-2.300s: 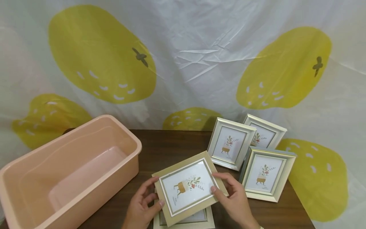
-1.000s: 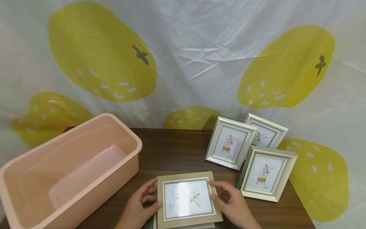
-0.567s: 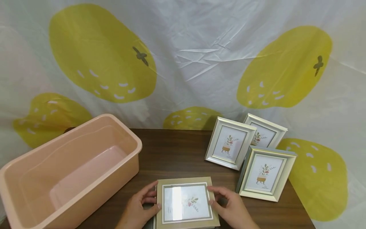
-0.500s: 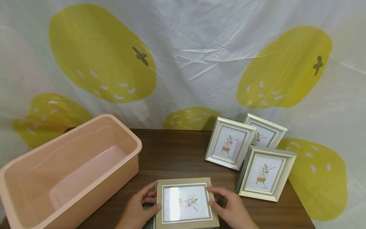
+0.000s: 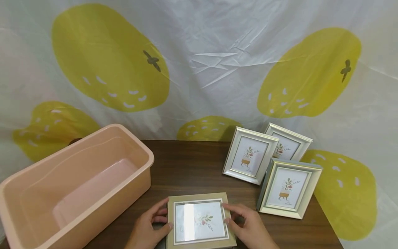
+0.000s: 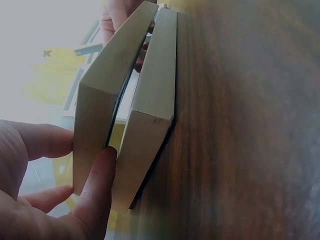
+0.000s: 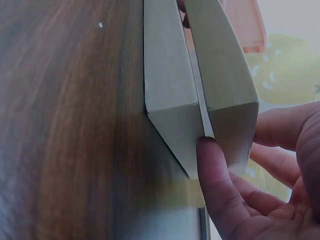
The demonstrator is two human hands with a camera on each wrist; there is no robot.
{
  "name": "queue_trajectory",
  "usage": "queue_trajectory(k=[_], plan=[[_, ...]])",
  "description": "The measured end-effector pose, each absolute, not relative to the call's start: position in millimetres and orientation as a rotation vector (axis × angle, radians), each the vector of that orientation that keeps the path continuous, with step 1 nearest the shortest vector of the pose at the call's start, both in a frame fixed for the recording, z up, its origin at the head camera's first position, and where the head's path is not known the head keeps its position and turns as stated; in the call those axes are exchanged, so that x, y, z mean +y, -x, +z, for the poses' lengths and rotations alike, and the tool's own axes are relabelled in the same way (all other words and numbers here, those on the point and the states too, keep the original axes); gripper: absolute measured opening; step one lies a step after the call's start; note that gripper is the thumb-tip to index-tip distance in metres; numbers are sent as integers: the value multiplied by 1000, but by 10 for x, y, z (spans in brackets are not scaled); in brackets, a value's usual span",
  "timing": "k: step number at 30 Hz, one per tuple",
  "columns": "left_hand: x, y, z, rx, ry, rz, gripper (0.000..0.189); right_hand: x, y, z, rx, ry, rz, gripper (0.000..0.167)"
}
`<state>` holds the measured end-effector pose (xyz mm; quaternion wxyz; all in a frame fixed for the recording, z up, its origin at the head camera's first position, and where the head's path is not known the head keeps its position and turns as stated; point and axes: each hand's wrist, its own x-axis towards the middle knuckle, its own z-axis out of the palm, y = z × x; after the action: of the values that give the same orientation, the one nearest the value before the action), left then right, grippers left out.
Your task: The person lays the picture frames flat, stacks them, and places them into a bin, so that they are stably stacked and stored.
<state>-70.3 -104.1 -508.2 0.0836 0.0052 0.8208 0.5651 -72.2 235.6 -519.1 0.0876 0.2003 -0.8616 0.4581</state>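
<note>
A tan picture frame (image 5: 200,221) with a floral print lies face up at the front of the table, held level between both hands. My left hand (image 5: 150,224) grips its left edge, and my right hand (image 5: 248,224) pinches the opposite edge between thumb and fingers. Beneath it is a second pale frame (image 6: 156,65), flat on the table and mostly hidden in the head view. Both wrist views show a narrow gap between the two frames, with a fingertip of each hand in it. In the right wrist view the lower frame (image 7: 170,60) sits squarely under the upper one.
A large pink plastic tub (image 5: 115,197) stands at the left. Three picture frames stand upright at the right: a silver one (image 5: 230,162), another behind it (image 5: 303,145), and a greenish-gold one (image 5: 306,204) in front. A lemon-patterned cloth (image 5: 211,86) hangs behind the table.
The upper frame was tilted and askew; both hands have lowered and straightened it over the lower one. In the last half second it has shifted slightly left. The standing frames stay put.
</note>
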Motion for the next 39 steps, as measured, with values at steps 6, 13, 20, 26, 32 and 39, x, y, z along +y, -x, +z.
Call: queue_trajectory(k=[6,13,20,26,32,39], plan=[[-1045,680,-5077,2462,19,1680,74,2355,722,-5199,-2570,-639,1334,41],[-1042,674,-5099,2370,64,1807,70,2359,727,-5196,-2591,-654,1355,41],[-1033,679,-5126,2343,64,1861,66,2371,724,-5188,-2623,-656,1387,40],[-1046,686,-5136,2323,60,1835,67,2383,729,-5191,-2628,-654,1389,41],[-1074,704,-5148,2308,34,1818,68,2382,731,-5188,-2652,-621,1379,41],[-1084,709,-5155,2326,12,1802,69,2375,715,-5144,-2753,-567,1289,43]])
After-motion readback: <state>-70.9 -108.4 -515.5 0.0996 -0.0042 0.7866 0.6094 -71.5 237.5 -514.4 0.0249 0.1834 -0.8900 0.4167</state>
